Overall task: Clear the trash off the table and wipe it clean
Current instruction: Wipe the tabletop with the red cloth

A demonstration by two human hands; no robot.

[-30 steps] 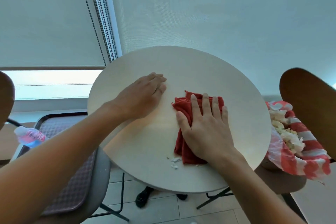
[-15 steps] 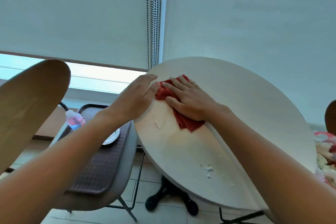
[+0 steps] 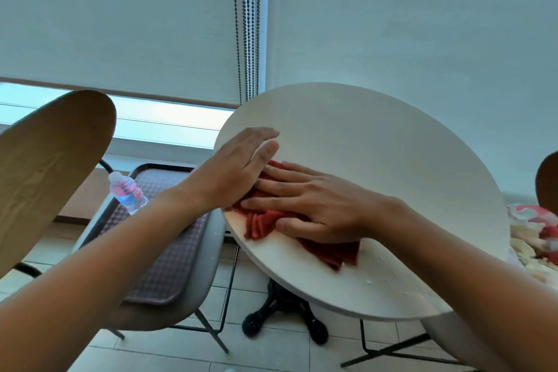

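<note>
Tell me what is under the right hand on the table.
The right hand lies flat on a folded red cloth, pressing it onto the round table near its left edge. The hand hides whatever crumbs or smears lie beneath the cloth.

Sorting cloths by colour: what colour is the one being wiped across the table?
Red cloth, under the right hand; head view.

Cloth: crumpled red fabric cloth, lying flat near the left edge of the tabletop.
Table: round cream-white table.
Crumbs: small white crumbs near the front edge.
</note>
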